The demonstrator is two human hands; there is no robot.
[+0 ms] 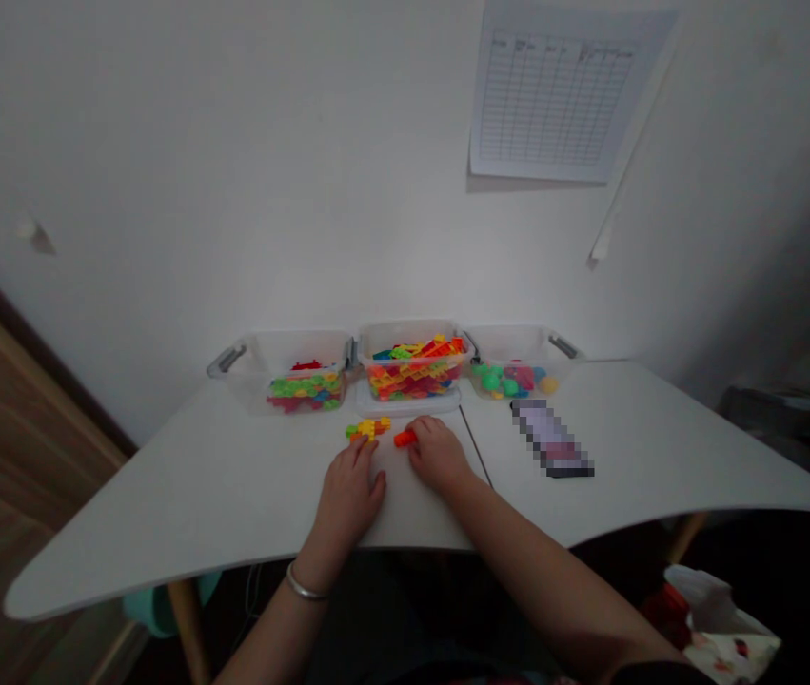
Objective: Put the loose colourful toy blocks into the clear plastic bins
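Note:
My right hand [438, 453] has its fingers closed round a small red-orange piece [405, 438] at the middle of the white table. To its left, my left hand [351, 485] lies low over the table with fingers apart, its fingertips at the near edge of a small cluster of yellow, green and orange pieces [368, 429]. Whether those fingertips touch the cluster is too small to tell. A gap separates the red-orange piece from the cluster.
Three clear bins stand along the wall: a left bin [247, 388], a middle bin [415, 328] of bright pieces on a lid, and a right bin [511, 335] with round pieces. A blurred phone-like slab [553, 440] lies on the white table [183, 504] at right.

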